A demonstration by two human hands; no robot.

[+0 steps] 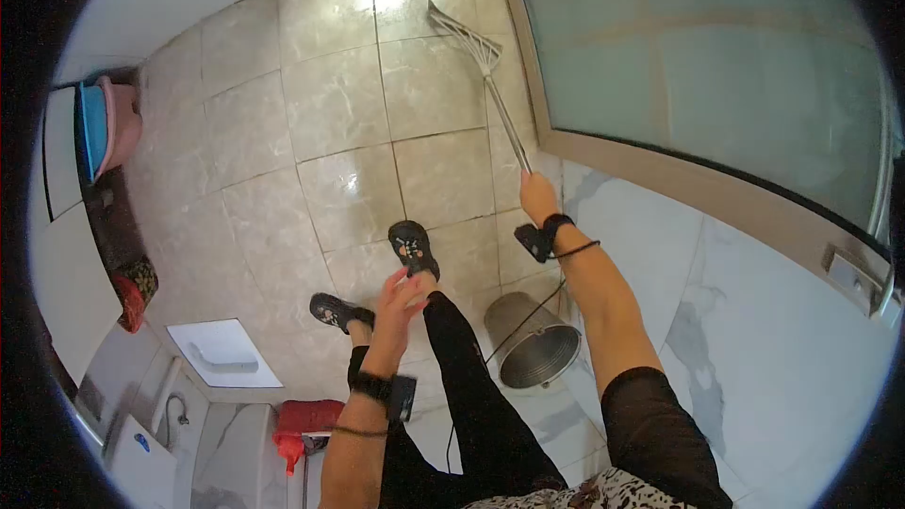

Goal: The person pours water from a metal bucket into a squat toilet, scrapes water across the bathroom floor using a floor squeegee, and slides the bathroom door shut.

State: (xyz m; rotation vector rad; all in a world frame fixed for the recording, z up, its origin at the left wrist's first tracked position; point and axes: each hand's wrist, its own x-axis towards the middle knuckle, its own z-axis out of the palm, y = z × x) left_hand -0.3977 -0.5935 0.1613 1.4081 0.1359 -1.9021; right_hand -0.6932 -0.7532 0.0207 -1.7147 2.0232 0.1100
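My right hand [538, 196] is wrapped round the end of a metal handle. The handle belongs to a long tool with a fan-shaped slotted head [481, 50], which lies low over the tiled floor near the glass door. My left hand [402, 300] is in front of my legs, fingers apart, holding nothing. Each wrist wears a black band with a small dark device. A metal bucket [534, 339] sits on the floor between my right forearm and my leg.
A framed glass door [698, 47] stands at the right. A squat toilet [224, 353] is set in the floor at lower left. Pink [123, 124] and blue basins [93, 130] are at the left wall. A red cloth-like thing [309, 417] is near the bottom.
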